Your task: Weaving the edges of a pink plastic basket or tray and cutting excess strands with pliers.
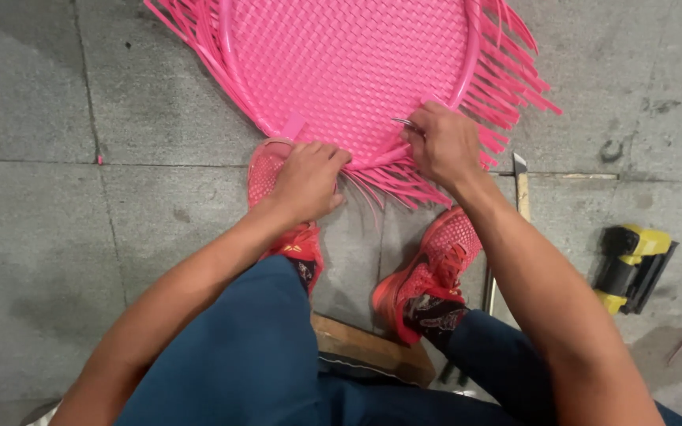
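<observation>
Blue trouser legs [254, 355] are filling the bottom of the view, with red shoes [428, 272] planted on the grey concrete floor [33, 237] and a wooden seat edge [372, 347] showing between them. Beyond the shoes, a pink woven panel [349, 63] is lying flat on the floor, loose strip ends fanning out around its pink tube rim [234, 71]. The left hand [305, 181] is pressing down on the near rim, fingers curled closed over the strips there. The right hand [444, 146] is pinching a thin metal tool [404, 123], its tip lying on the weave just inside the rim. A yellow and black power tool [633, 264] is lying well apart to the right. Judging from this, the pointed tool could slip off the slick strips toward the left hand's fingers, or the loose ends could spring out if the left hand's pressure eases.
</observation>
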